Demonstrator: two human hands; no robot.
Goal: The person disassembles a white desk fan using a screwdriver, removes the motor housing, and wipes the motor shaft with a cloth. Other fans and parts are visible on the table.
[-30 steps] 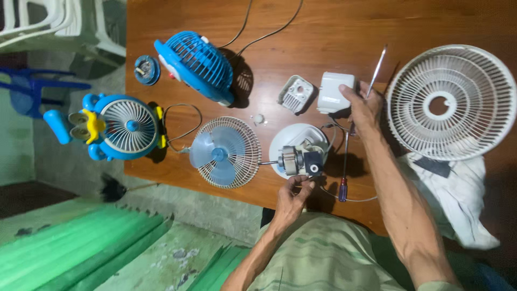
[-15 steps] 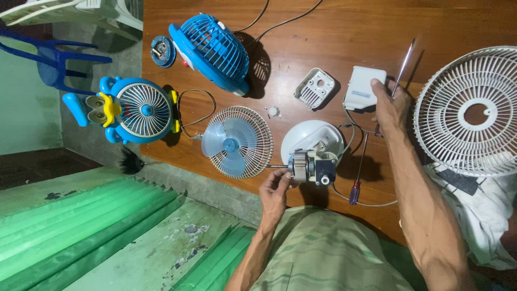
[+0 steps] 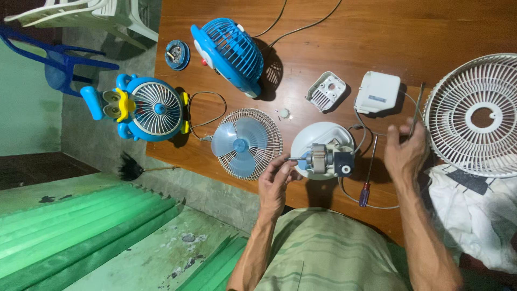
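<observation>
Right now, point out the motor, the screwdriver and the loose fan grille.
motor (image 3: 322,159): head view, on its metal core.
screwdriver (image 3: 365,195): head view, on its red handle.
fan grille (image 3: 481,116): head view, on its white ribs.

Even, moderately bright light falls from overhead on the wooden worktop (image 3: 334,48), with a soft sheen toward 12 o'clock. Shadows are short and dark: the blue fan (image 3: 229,48) casts one toward 3 o'clock, as does the white box (image 3: 377,91). The floor at 9 o'clock lies dim, the corner at 5 o'clock nearly black. Focus is sharp at centre; the white grille (image 3: 474,113) shows fine detail. Slight wide-angle stretching appears at the edges. No motion blur on either hand.
</observation>
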